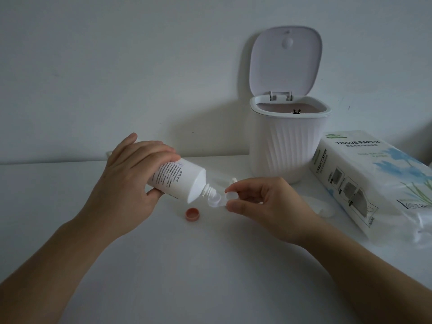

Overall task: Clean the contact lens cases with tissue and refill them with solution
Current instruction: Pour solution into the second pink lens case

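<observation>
Forearms enter from 7 and 5 o'clock over white bench [210, 265]; red cap [193, 214] lies loose at centre; left hand [131, 183] wrapped round tilted solution bottle [180, 181], nozzle down over open well; right hand [264, 202] pinches lens case [222, 199] by its 3 o'clock end, just above bench; case light, stiff, likely slippery when wet, best held at edges; tissue pack [374, 183] at 3 o'clock; bin [287, 146], lid up, at 1 o'clock.

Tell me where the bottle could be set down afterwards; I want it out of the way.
Bare table between the forearms, and left of the left hand. Crowded on the right: bin, tissue pack, crumpled tissue.
</observation>
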`<state>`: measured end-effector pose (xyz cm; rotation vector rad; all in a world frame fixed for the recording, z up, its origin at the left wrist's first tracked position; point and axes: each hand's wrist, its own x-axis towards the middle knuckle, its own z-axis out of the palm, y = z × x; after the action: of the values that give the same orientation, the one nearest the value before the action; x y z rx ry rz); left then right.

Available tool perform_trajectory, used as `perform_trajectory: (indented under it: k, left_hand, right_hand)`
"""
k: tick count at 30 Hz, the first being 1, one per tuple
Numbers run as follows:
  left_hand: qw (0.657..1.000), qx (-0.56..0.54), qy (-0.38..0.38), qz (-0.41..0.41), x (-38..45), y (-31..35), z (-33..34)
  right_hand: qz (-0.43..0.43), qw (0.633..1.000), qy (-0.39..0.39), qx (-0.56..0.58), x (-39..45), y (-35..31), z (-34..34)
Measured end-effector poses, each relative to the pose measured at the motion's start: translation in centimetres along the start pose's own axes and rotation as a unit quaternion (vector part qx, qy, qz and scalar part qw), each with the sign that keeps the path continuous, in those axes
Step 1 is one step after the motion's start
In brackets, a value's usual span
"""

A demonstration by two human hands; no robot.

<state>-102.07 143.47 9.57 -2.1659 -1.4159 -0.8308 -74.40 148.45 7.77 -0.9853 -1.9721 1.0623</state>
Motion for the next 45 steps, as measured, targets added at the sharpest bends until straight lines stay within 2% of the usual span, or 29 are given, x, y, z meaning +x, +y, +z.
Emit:
perform_trajectory:
  k: [11, 21, 26, 32, 38, 42, 45]
  left_hand:
    - [1.000, -0.007, 0.014, -0.007, -0.1, -0.1, 0.1]
    - [0.990, -0.101, 0.040, -0.094, -0.6, 0.1, 0.3]
    - [0.974, -0.159, 0.042, -0.156, -0.9, 0.4, -0.1]
    - [0.924, -0.269, 0.069, -0.263, -1.1, 0.9, -0.3]
    - [0.906, -0.303, 0.070, -0.286, -1.1, 1.1, -0.9]
    - [0.891, -0.335, 0.070, -0.299, -1.1, 1.3, -0.8]
    - [0.893, -0.332, 0.069, -0.295, -1.1, 1.2, -0.9]
  right_hand:
    - [0.000, 1.000, 0.004, 0.024, 0.0, 0.1, 0.0]
    - [0.000, 0.999, 0.004, 0.046, 0.2, 0.4, 0.0]
    - [-0.003, 0.998, -0.005, 0.066, 0.2, 0.5, -0.1]
    - [-0.013, 0.998, -0.043, 0.042, 0.1, 0.6, -0.2]
    - [-0.054, 0.995, -0.051, -0.062, 0.1, 0.8, -0.2]
    - [-0.039, 0.992, -0.075, -0.099, 0.1, 1.1, -0.3]
    - [-0.040, 0.990, -0.091, -0.099, 0.2, 1.1, -0.2]
